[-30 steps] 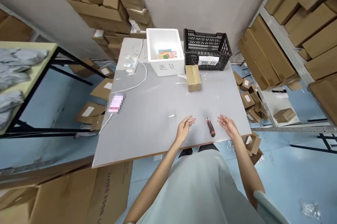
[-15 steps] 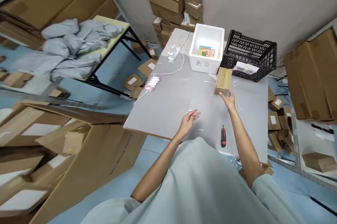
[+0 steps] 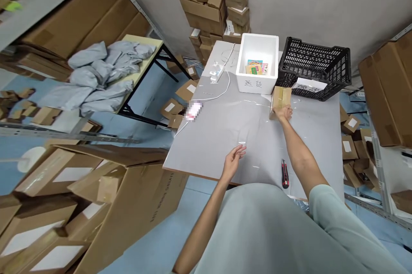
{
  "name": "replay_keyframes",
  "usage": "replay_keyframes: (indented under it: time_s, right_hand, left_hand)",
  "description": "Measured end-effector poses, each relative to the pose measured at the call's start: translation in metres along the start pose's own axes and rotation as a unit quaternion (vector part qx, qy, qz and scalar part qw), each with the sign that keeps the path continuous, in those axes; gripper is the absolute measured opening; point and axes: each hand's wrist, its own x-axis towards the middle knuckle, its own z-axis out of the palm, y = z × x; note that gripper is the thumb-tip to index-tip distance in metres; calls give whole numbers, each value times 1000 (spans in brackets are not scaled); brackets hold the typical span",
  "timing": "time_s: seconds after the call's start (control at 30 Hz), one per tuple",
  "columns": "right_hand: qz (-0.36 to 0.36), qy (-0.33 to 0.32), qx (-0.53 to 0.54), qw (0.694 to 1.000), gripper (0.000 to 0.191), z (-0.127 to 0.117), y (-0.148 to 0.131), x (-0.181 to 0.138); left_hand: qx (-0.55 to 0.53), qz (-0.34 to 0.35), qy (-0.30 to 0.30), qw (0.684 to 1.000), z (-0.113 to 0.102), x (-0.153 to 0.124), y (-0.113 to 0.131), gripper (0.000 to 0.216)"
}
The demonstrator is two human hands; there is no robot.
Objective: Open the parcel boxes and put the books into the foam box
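Note:
A small cardboard box [image 3: 281, 97] with tape along its top stands on the grey table [image 3: 222, 130], in front of the white foam bin [image 3: 257, 84] and the black plastic crate [image 3: 313, 61]. Bent around its near right corner, my right hand [image 3: 283, 112] grips the box; some fingertips are hidden against it. Over the table's front part, my left hand [image 3: 233, 161] is empty, its fingers loosely bent and apart from the thumb. A red and black box cutter [image 3: 285, 174] lies near the front edge, left of my right forearm.
Flat colourful packets [image 3: 254, 68] lie inside the foam bin. A white power strip [image 3: 217, 72] with a cable sits at the table's back left. Grey parcel bags [image 3: 93, 76] cover a side table. A large carton [image 3: 138, 197] full of boxes stands at lower left.
My right hand has moved forward from the box's near edge and closed on its right corner. My left hand stays low over the table. The whole view has shifted slightly.

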Motion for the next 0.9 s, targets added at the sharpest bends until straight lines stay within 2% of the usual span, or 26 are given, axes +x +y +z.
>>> replay_keyframes:
  time_s: [0.27,0.53,0.77,0.9]
  right_hand:
    - [33,23,-20,999,95,-2,0,-23]
    - [47,32,-8,998,90,-12,-3,-48]
    - [24,29,-3,999,94,-22,-9,-60]
    - [-36,12,-5,999,86,-19,3,-80]
  left_hand:
    - [-19,13,-54,998,-42,10,4,51]
    - [-18,18,-91,995,-74,18,-10,52]
    - [-39,5,-70,997,-90,7,-30,52]
    - [-32,0,-67,997,-94,6,-34,53]
